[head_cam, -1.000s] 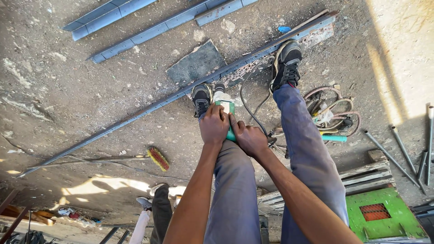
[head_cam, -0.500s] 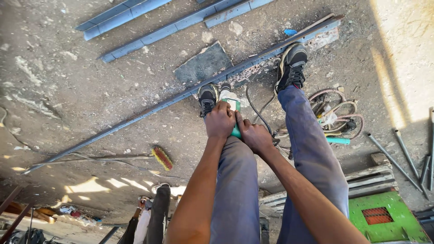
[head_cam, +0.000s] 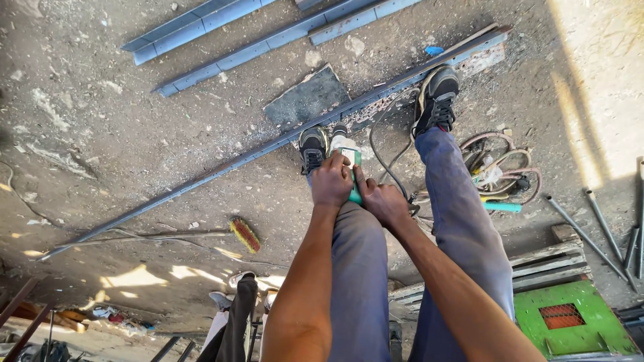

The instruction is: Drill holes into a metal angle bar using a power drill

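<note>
Both my hands grip a green and white angle grinder point(head_cam: 350, 164) held low between my feet. My left hand point(head_cam: 332, 181) wraps its front and my right hand point(head_cam: 384, 201) holds its rear, where a black cable point(head_cam: 379, 144) leaves it. The grinder's head sits at a long steel angle bar point(head_cam: 221, 167) lying diagonally across the dirt floor. My left shoe point(head_cam: 312, 147) and right shoe point(head_cam: 437, 97) rest on or against that bar. The disc itself is hidden by my hands.
A dark flat plate point(head_cam: 305, 100) lies just beyond the bar. Blue-grey metal profiles point(head_cam: 221, 57) lie further out. Coiled cables point(head_cam: 500, 171) and thin rods point(head_cam: 597, 231) sit at the right, with wooden slats point(head_cam: 543, 261) and a green machine point(head_cam: 577, 318). A brush point(head_cam: 245, 234) and another person's legs point(head_cam: 235, 322) are at lower left.
The view has shifted slightly; my hands and the grinder stay in the same place against the bar, and my feet have not moved.
</note>
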